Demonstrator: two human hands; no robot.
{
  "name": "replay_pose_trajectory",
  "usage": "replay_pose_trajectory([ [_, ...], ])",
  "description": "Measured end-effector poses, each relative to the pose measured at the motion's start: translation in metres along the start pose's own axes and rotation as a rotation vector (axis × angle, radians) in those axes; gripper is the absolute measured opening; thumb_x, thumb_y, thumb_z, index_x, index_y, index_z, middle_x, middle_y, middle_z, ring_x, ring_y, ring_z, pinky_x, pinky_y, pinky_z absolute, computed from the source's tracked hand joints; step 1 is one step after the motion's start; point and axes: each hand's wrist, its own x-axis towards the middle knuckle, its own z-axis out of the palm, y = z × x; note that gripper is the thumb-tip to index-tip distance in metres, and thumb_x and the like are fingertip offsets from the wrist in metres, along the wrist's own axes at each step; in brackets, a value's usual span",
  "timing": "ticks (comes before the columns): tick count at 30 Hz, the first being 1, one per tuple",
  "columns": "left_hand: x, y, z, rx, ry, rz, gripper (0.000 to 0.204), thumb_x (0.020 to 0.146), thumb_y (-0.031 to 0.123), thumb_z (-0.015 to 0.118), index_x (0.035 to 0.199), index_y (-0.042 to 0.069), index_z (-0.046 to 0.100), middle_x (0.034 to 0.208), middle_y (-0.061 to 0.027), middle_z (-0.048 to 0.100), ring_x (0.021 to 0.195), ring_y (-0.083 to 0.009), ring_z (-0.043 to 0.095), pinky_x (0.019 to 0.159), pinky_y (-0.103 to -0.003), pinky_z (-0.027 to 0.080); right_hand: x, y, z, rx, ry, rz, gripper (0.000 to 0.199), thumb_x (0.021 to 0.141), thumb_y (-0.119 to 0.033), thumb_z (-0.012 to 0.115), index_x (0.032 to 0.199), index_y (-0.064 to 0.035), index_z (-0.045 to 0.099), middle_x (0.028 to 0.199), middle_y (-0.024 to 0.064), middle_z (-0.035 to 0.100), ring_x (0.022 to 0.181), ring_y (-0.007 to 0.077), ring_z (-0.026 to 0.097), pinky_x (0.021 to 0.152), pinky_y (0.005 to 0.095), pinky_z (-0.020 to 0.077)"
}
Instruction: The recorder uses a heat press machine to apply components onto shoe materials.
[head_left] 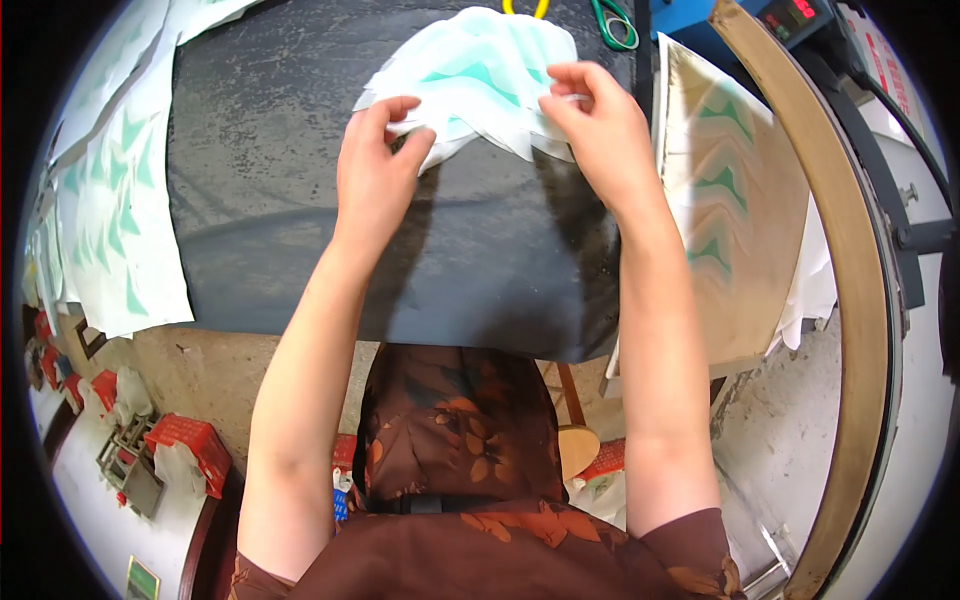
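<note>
A stack of thin white sheets with green zigzag prints (478, 75) lies fanned out at the far side of a dark work surface (300, 200). My left hand (378, 160) pinches the near left edge of the sheets between thumb and fingers. My right hand (598, 120) grips the right edge of the same stack, fingers curled over it. Both forearms reach in from the lower edge over the dark surface.
More white sheets with green shapes (115, 210) cover the left side. A tan sheet with a faint zigzag print (735, 200) lies on a press at right, beside a curved brown frame (860, 300). Green-handled scissors (615, 25) lie at the top. Red boxes (190, 445) sit at lower left.
</note>
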Motion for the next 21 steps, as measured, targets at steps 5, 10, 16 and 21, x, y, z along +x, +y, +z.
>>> replay_pose_trajectory([
  [5, 0.04, -0.015, 0.007, 0.105, 0.043, 0.06, 0.04, 0.077, 0.019, 0.073, 0.115, 0.011, 0.063, 0.11, -0.0073, 0.059, 0.098, -0.0216, 0.054, 0.086, -0.035, 0.046, 0.065, 0.026, 0.043, -0.128, 0.031, 0.108, 0.034, 0.079, -0.029, 0.067, 0.103, -0.0064, 0.067, 0.098, 0.0099, 0.07, 0.094, 0.0271, 0.066, 0.085, 0.0364, 0.0501],
  [10, 0.045, -0.026, 0.015, 0.304, 0.042, 0.058, 0.051, 0.071, 0.022, 0.076, 0.119, 0.014, 0.06, 0.11, -0.0114, 0.059, 0.104, -0.0287, 0.056, 0.089, -0.04, 0.046, 0.077, 0.036, 0.056, -0.188, 0.062, 0.195, 0.028, 0.077, -0.029, 0.068, 0.095, -0.007, 0.069, 0.097, 0.009, 0.07, 0.089, 0.0254, 0.067, 0.083, 0.0354, 0.0506],
  [16, 0.045, -0.024, 0.017, 0.39, 0.056, 0.048, 0.054, 0.07, 0.021, 0.075, 0.122, 0.017, 0.059, 0.115, -0.0115, 0.056, 0.109, -0.0309, 0.052, 0.095, -0.044, 0.041, 0.064, 0.016, 0.055, 0.033, -0.016, 0.206, 0.024, 0.077, -0.022, 0.07, 0.094, -0.0053, 0.068, 0.087, 0.0046, 0.067, 0.08, 0.0152, 0.062, 0.076, 0.0293, 0.0493],
  [21, 0.049, -0.016, 0.003, 0.386, 0.016, 0.163, 0.05, 0.07, 0.021, 0.075, 0.117, 0.016, 0.061, 0.114, -0.0104, 0.056, 0.108, -0.0288, 0.052, 0.094, -0.041, 0.04, 0.048, 0.0, 0.044, 0.219, -0.114, 0.062, 0.018, 0.081, -0.017, 0.068, 0.092, -0.0036, 0.065, 0.086, 0.0015, 0.065, 0.079, 0.0107, 0.059, 0.075, 0.0259, 0.0478],
])
